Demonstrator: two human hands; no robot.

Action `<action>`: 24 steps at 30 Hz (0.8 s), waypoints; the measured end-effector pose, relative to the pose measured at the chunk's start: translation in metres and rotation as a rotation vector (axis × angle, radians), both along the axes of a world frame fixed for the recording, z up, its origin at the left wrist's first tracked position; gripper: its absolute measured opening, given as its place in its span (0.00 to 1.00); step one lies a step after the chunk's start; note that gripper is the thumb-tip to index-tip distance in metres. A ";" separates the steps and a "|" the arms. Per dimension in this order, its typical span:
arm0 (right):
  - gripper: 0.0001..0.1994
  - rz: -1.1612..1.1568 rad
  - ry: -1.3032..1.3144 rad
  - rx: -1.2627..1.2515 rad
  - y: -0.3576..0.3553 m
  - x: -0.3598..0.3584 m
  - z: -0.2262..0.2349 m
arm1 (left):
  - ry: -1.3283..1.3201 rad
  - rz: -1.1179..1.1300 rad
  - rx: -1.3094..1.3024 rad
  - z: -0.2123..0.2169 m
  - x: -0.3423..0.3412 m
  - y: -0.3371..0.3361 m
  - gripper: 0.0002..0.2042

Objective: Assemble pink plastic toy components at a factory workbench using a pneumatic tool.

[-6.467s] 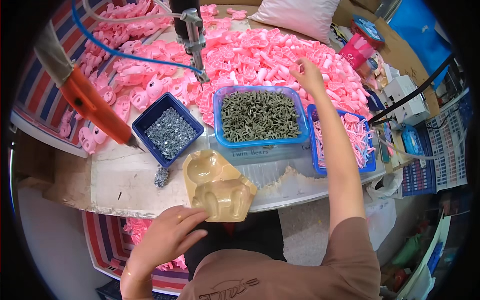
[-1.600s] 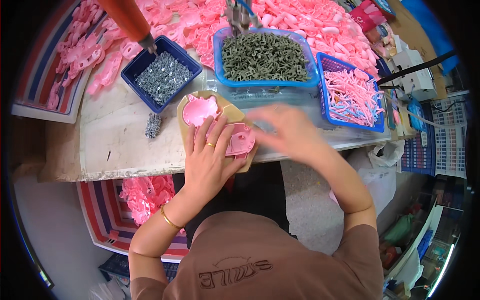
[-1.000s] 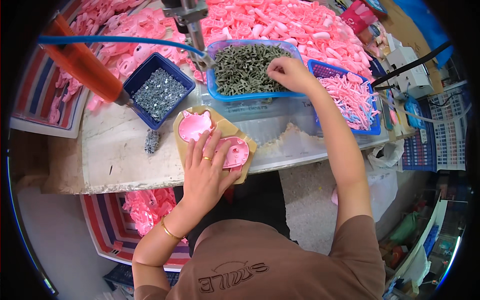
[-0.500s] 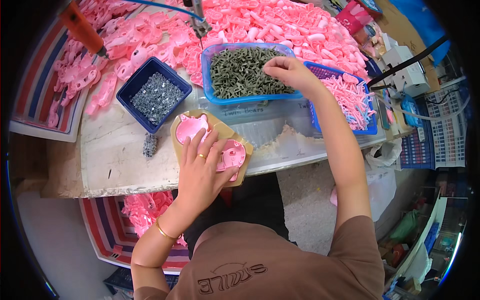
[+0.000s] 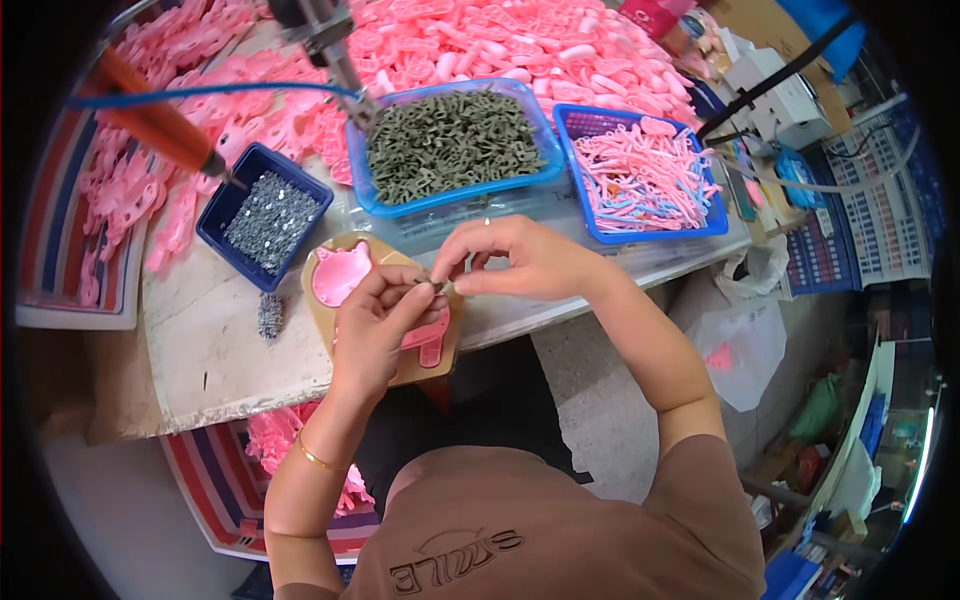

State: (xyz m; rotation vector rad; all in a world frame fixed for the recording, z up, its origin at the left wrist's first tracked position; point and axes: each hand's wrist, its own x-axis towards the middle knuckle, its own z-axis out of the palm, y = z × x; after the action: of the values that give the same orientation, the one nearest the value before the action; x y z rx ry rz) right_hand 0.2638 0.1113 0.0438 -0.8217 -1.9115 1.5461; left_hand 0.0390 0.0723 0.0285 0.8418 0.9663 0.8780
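Note:
My left hand (image 5: pixel 380 318) and my right hand (image 5: pixel 522 262) meet fingertip to fingertip. Both pinch a small dark grey-green plastic part (image 5: pixel 439 286), mostly covered by the fingers. Beneath them, at the table edge, lies a tan holding block (image 5: pixel 412 375) with two pink plastic shells in it. One pink shell (image 5: pixel 340 273) shows at the upper left; the other (image 5: pixel 430 350) is partly hidden by my left hand. Beyond my hands stands a light-blue tub (image 5: pixel 395 210) full of similar grey-green parts.
A dark-blue box (image 5: pixel 212 228) of screws stands left, with a screw cluster (image 5: pixel 270 315) beside it. An orange screwdriver (image 5: pixel 160 120) and a metal tool (image 5: pixel 335 50) hang overhead. Right is a blue basket (image 5: pixel 640 237) of pink and blue pieces. Pink parts (image 5: pixel 480 40) pile up behind.
My right hand has come back from the grey-green tub to my left hand, with a small part. My left hand has lifted off the shells and now pinches. The view has shifted.

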 end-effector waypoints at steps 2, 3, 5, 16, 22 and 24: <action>0.11 -0.141 -0.175 0.064 -0.006 0.015 0.004 | 0.036 -0.012 0.037 -0.003 -0.006 -0.002 0.09; 0.11 -0.268 -0.203 0.029 -0.003 0.031 0.004 | 0.074 -0.013 0.072 -0.005 -0.010 -0.003 0.09; 0.10 -0.570 -0.409 0.136 0.011 0.079 0.002 | 0.091 -0.023 0.100 0.000 -0.012 -0.005 0.08; 0.09 -0.948 -1.052 0.723 0.047 0.183 -0.039 | 0.122 -0.120 0.103 0.003 -0.006 -0.010 0.08; 0.16 -0.979 -0.265 0.085 0.048 0.161 -0.010 | 0.106 -0.088 0.101 -0.002 -0.018 -0.004 0.09; 0.14 -0.915 -0.235 0.044 0.038 0.138 0.004 | 0.121 -0.091 0.104 -0.001 -0.018 -0.002 0.09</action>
State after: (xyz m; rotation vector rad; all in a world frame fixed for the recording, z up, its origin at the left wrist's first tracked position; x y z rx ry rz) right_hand 0.4016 0.1493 0.0476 -1.6127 -1.3536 0.8573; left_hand 0.0209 0.0699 0.0273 1.0295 0.9859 0.8117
